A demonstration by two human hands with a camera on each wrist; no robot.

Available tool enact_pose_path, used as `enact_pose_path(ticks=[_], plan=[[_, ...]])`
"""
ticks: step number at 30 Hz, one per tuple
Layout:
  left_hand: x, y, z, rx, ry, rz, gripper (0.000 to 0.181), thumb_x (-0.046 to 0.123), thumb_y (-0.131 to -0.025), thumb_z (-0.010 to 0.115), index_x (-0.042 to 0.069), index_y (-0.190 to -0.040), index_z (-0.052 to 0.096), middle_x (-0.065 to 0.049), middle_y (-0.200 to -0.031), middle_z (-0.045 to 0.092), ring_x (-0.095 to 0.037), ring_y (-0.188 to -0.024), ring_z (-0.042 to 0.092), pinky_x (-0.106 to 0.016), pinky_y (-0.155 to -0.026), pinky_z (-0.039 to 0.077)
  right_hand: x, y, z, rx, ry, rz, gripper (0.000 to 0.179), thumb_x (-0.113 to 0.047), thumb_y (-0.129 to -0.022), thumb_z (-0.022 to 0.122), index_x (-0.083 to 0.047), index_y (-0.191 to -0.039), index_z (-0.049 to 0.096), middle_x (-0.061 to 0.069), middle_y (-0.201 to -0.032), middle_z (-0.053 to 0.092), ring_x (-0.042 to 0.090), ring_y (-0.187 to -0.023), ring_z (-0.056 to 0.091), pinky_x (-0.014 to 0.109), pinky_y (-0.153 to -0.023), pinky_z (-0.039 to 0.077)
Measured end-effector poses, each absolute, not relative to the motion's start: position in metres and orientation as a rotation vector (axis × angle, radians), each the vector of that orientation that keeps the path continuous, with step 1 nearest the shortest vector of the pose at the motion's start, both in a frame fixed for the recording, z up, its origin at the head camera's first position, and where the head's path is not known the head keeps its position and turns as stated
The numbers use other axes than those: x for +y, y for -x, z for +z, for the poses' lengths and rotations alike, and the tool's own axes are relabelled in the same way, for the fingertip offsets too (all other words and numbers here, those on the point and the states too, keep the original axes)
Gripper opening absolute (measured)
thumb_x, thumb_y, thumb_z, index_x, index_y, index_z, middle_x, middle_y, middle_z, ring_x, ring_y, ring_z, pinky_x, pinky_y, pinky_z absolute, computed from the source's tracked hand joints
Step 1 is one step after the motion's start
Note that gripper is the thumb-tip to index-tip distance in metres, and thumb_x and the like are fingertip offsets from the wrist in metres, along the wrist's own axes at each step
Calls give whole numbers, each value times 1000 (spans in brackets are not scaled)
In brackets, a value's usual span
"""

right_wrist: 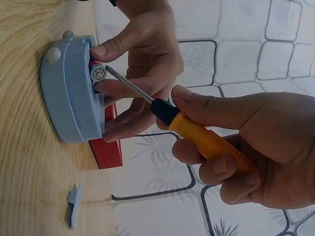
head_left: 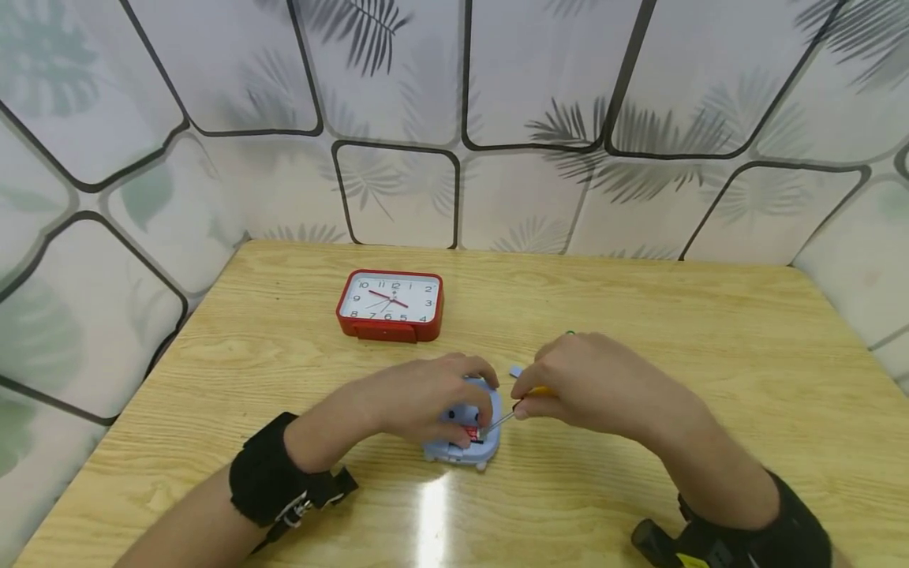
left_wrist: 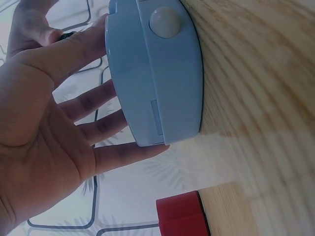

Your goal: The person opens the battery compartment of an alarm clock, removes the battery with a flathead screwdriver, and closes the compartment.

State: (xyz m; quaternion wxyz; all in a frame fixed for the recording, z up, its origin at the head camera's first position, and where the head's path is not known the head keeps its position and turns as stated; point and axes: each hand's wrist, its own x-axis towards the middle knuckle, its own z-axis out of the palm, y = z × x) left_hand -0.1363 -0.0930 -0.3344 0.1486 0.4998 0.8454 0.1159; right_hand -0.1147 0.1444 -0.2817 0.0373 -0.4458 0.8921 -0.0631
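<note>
A small light-blue alarm clock (head_left: 454, 455) with round white feet lies back side up on the table. My left hand (head_left: 436, 398) holds it from above, fingers spread over its edge. In the right wrist view, that hand's thumb and index finger lie on either side of a battery (right_wrist: 99, 74), whose end sticks up from the open compartment. My right hand (head_left: 592, 383) grips a screwdriver (right_wrist: 194, 135) by its orange handle. The metal tip reaches the battery's end. A little light-blue cover (right_wrist: 74, 205) lies on the table, apart from the clock.
Behind the hands, a red rectangular clock (head_left: 390, 298) lies face up on the wooden table (head_left: 682, 331). Patterned wall covering (head_left: 398, 189) rises along the table's back and sides. Both wrists wear black straps (head_left: 266, 469).
</note>
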Motion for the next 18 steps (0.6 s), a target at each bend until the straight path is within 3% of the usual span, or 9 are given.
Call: enact_pose_path(ticks=[9,18], plan=[[-91,134,-337,2450,-1445,352,6,25,-89,74,22,-92,70,-1,-139,55,-18,-122,52,-30,-100,47,145,115,-282,2735,1288,-164,14,-39,-89,73,-27,-92,78,-19,-83,70,2,-73,61,33,-68,53],[-89,134,-337,2477,-1415,352,13,25,-86,75,21,-78,65,-1,-137,56,-16,-118,53,-26,-95,48,157,115,-277,2703,1211,-200,10,-35,-90,73,-26,-86,75,-21,-78,64,0,-68,52,27,-64,48]])
